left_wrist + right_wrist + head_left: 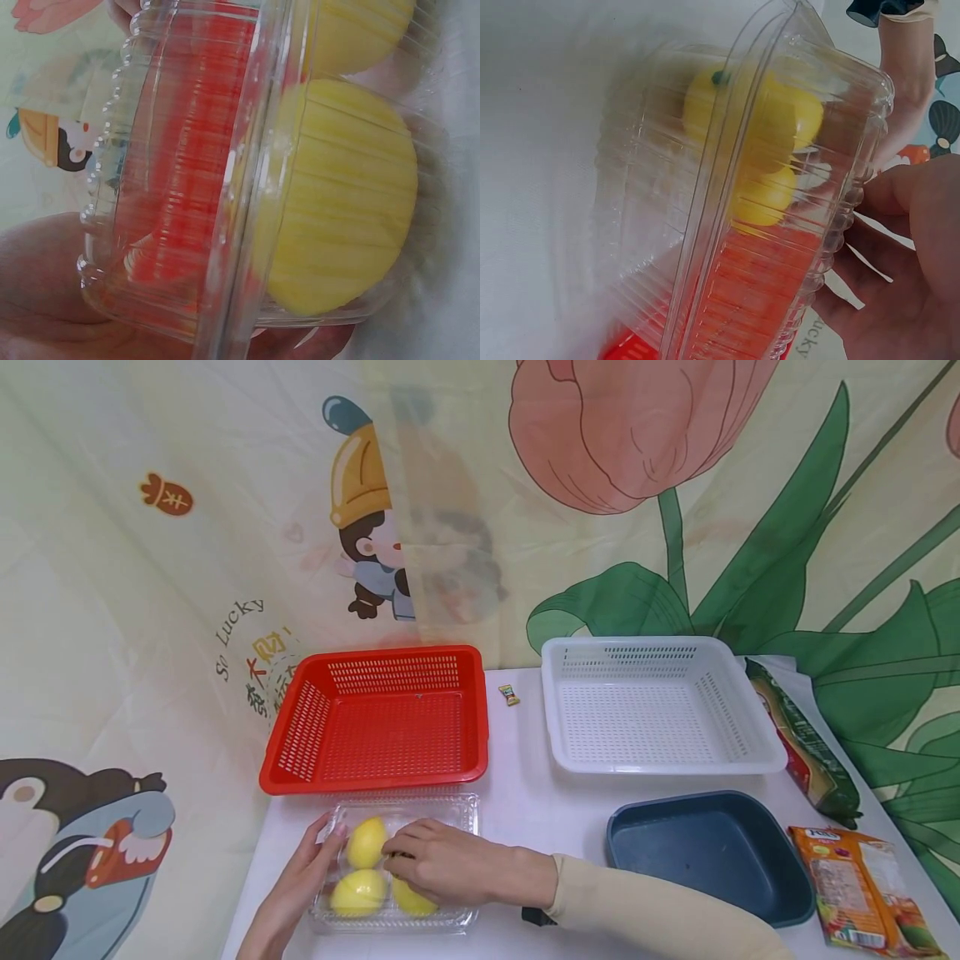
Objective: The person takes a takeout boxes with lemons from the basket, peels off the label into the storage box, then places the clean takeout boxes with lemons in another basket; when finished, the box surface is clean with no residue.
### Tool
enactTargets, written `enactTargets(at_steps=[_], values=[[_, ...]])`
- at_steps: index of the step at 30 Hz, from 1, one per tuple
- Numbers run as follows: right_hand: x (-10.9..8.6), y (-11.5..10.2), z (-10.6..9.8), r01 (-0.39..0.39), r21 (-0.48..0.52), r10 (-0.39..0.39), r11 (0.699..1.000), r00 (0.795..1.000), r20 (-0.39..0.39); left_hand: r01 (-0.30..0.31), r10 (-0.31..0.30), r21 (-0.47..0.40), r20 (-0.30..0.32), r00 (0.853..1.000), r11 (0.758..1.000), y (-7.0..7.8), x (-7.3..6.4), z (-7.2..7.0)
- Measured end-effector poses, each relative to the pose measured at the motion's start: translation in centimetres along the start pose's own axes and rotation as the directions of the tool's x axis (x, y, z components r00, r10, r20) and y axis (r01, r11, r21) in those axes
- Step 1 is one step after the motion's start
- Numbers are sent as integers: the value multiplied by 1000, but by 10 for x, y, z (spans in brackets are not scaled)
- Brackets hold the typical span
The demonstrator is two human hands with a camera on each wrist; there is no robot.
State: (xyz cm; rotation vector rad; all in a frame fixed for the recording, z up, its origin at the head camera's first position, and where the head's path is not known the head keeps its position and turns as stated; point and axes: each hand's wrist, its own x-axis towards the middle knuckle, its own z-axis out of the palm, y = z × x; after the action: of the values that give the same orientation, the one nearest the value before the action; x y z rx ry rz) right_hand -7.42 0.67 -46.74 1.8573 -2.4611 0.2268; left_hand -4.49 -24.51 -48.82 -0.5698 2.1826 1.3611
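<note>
A clear plastic box point(442, 920) with its lid down stands at the front left, holding several yellow lemons point(358, 893). In the head view my left hand point(296, 877) lies along the box's left side, fingers fairly straight against it. My right hand point(442, 864) reaches over the box from the right, and in the right wrist view its spread, slightly bent fingers point(862, 259) touch the top of the lid point(832, 150). The left wrist view shows a lemon point(345, 195) through the ribbed wall, below the rim seam.
Behind the box stands a red basket point(375, 783). A white basket point(667, 767), a dark blue tray point(697, 852), a green bag point(813, 752) and an orange packet point(847, 885) are on the right. Between the baskets lies a small wrapped candy point(509, 695).
</note>
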Motion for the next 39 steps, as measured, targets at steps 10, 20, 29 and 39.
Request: enactTargets(at_steps=[10, 20, 29, 39], values=[[-4, 3, -3, -58, 15, 59, 998, 998, -38, -16, 17, 2, -10, 1000, 1000, 0, -2, 0], [-5, 3, -5, -84, 7, 85, 996, 993, -86, -29, 29, -3, -16, 999, 1000, -1, -3, 1], [-4, 4, -4, -110, 37, 113, 993, 987, -110, -32, 32, 6, -16, 999, 999, -1, -2, 1], [-7, 4, -4, -97, 76, 107, 992, 984, -140, -30, 30, 4, -13, 999, 1000, -1, -2, 1]])
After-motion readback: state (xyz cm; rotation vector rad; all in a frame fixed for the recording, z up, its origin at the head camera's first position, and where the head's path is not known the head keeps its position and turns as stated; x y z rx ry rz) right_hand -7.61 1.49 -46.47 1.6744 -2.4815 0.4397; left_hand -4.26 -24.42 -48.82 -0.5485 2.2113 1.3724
